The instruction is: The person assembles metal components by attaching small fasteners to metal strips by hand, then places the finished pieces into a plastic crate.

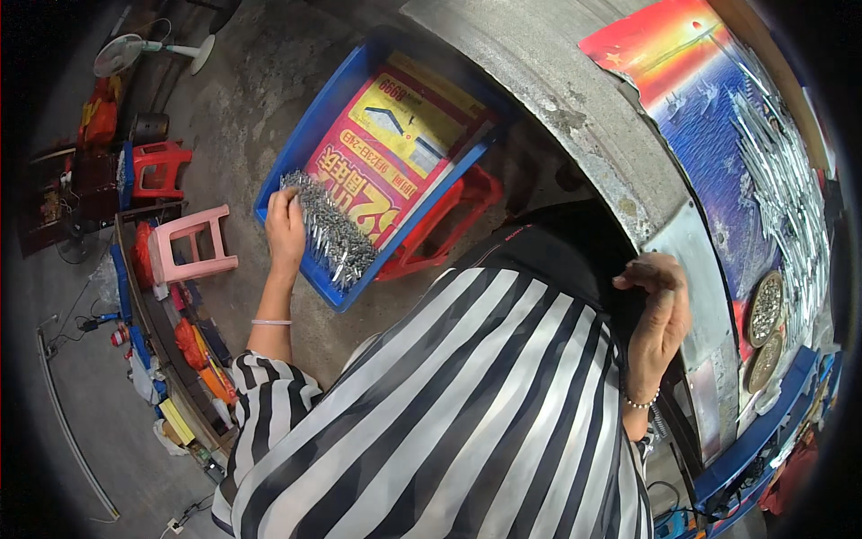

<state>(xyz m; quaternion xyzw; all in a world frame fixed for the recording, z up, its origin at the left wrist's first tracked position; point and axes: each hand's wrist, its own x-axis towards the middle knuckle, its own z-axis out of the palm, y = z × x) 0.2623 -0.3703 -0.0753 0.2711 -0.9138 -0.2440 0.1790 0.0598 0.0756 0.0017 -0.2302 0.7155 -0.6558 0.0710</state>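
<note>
My left hand [285, 232] is over the near left edge of a blue plastic bin [321, 108], its fingers bent and drawn together beside a pile of small grey metal pieces [334, 232]. Whatever those fingertips hold, if anything, is hidden. A pink and yellow printed sheet [417, 121] lines the bin's bottom, and the pile covers only its near left side. My right hand [658, 310] is raised at the bench edge with its fingers curled in toward the thumb. Anything between them is too small to make out.
Long thin metal rods [781, 171] lie on a colourful printed sheet [687, 108] on the bench at right, near two round dishes [765, 310] of small parts. A red stool [440, 225] stands under the bin. Left are a pink stool [193, 242] and a fan [121, 56].
</note>
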